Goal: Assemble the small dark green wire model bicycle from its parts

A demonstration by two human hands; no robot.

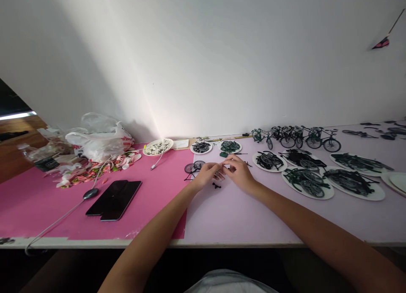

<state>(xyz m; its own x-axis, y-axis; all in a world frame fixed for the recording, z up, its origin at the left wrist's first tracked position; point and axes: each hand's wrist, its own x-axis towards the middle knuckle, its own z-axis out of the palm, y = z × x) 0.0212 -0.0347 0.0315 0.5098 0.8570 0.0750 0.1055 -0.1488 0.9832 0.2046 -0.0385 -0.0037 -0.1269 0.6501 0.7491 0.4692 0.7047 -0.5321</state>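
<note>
Single head cam, on the person's head, faces fwd & down across the tabletop (247, 221) to the wall (203, 64), approx. square-on. V. wide view, close in: wearer's pale top (230, 281) at btm ctr, L hand (205, 175) & R hand (240, 173) near mid-frame.

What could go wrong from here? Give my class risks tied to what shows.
The small black part lies loose near the left hand; a brush might knock it away.

Parts heaped on plates set close together could get mixed.

The standing bikes are crowded, so bumping one might topple others.
</note>
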